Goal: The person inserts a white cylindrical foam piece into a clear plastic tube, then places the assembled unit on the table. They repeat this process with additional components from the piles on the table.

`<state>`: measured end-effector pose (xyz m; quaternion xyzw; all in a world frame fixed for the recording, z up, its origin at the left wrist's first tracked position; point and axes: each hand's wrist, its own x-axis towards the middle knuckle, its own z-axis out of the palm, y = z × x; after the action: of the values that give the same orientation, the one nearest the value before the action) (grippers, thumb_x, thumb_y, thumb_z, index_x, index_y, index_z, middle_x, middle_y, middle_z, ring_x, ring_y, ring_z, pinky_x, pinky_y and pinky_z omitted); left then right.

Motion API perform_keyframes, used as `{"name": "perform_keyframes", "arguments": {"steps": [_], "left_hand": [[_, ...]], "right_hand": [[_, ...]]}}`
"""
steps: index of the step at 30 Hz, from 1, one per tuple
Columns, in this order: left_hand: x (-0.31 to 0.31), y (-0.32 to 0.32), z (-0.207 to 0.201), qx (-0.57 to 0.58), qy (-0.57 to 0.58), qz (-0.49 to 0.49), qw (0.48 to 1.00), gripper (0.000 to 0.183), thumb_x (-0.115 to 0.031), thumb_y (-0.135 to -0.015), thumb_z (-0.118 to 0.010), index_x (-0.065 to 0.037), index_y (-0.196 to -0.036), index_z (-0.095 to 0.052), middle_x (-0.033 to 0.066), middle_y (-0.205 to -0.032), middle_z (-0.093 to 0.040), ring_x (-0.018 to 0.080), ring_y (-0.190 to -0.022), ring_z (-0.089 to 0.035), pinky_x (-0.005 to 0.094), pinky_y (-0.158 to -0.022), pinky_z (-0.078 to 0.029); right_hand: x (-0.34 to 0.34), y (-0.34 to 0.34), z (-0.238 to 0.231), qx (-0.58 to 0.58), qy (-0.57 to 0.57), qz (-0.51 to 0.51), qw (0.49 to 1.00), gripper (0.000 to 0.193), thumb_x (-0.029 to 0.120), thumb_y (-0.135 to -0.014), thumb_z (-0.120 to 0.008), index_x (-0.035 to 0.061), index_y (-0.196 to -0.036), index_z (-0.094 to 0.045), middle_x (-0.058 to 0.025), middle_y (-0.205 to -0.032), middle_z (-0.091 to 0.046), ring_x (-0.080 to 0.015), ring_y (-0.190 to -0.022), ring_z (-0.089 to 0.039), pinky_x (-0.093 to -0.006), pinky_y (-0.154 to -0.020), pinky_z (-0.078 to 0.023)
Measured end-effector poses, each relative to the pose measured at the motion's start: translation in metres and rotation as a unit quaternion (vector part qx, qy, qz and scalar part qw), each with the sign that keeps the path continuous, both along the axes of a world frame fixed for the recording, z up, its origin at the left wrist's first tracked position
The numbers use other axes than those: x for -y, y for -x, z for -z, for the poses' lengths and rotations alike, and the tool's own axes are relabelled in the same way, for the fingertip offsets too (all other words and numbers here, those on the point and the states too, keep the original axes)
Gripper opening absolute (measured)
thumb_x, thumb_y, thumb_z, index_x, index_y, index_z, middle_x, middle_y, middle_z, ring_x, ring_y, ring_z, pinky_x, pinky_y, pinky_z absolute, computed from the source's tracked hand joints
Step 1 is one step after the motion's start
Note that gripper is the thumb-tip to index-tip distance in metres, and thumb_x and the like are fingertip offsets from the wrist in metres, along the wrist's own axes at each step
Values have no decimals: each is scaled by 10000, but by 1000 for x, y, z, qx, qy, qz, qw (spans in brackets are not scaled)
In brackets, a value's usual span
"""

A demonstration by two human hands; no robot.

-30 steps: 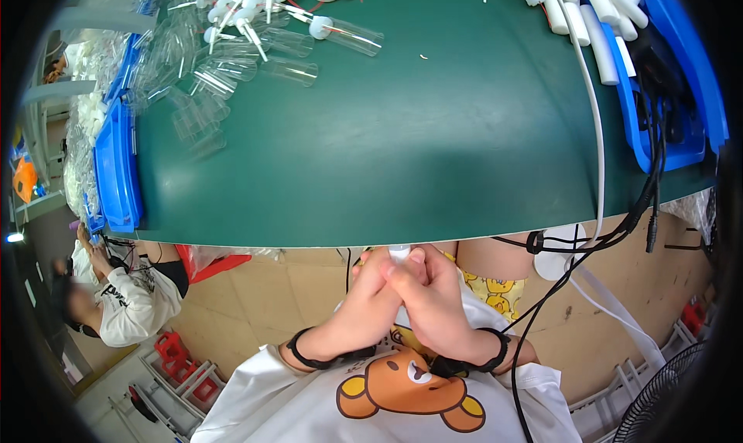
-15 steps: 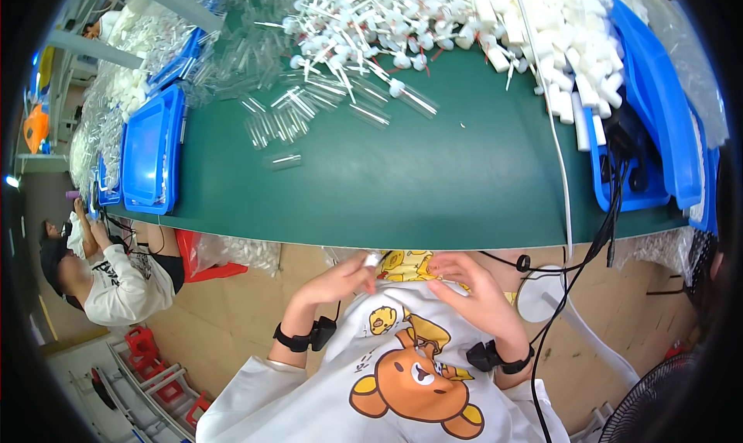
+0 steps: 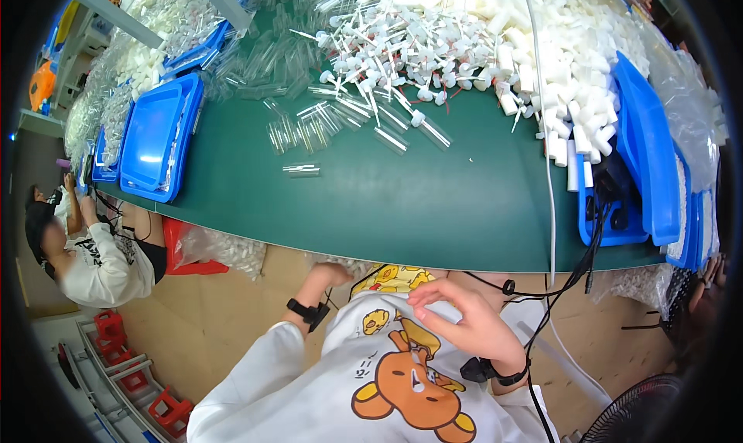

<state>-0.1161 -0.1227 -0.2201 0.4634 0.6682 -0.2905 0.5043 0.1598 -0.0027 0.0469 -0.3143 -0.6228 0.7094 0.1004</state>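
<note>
My left hand [image 3: 333, 274] is low by the table's front edge, beside a clear bag of white pieces [image 3: 344, 262] under the table. Its fingers are turned away and hidden, so whether they hold anything does not show. Over my lap, my right hand [image 3: 460, 319] has its fingers stretched and slightly bent, thumb apart, with nothing seen in it. On the green table [image 3: 387, 211] beyond lie clear plastic tubes [image 3: 300, 169], a heap of white stemmed pieces with round caps [image 3: 418, 44], and a pile of white cylinders [image 3: 576, 63].
Blue trays [image 3: 155, 137] stand at the left, with more blue trays [image 3: 650, 156] at the right. A white cable [image 3: 548, 203] crosses the table, and black cables [image 3: 592, 249] hang over its edge. A fan [image 3: 635, 412] is at lower right. Another person [image 3: 101, 265] sits at far left.
My left hand has moved left and down beside the table edge; the small white piece at its fingertips is out of sight. My right hand has shifted slightly toward me. The view has turned somewhat.
</note>
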Motion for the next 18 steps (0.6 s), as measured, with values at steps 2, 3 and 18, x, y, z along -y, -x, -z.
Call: {"name": "perform_keyframes", "arguments": {"steps": [2, 3, 18], "left_hand": [[4, -6, -9, -38, 70, 78, 994, 664, -582, -869, -483, -144, -1367, -518, 104, -1438, -471, 270, -1352, -413, 548, -1120, -219], [24, -6, -5, -69, 78, 131, 986, 667, -612, -861, -492, -156, -1344, -546, 91, -1414, -502, 269, -1336, -434, 572, -1117, -197], [3, 0, -124, 27, -199, 82, 976, 363, -358, -889, -521, -47, -900, -707, 165, -943, -692, 334, -875, -665, 460, -765, -521]], "right_hand": [[-15, 8, -20, 10, -23, -5, 1000, 237, 106, -894, -627, -29, -1085, -592, -102, -1033, -664, -171, -969, -633, -300, -872, -486], [-23, 13, -30, 16, -32, -5, 999, 214, 69, -890, -614, -26, -1081, -596, -102, -1043, -668, -164, -982, -630, -295, -884, -486], [-145, 129, -7, 242, -560, 103, 786, 156, 109, -786, -666, 7, -884, -599, -162, -884, -629, -331, -887, -623, -436, -732, -505]]}}
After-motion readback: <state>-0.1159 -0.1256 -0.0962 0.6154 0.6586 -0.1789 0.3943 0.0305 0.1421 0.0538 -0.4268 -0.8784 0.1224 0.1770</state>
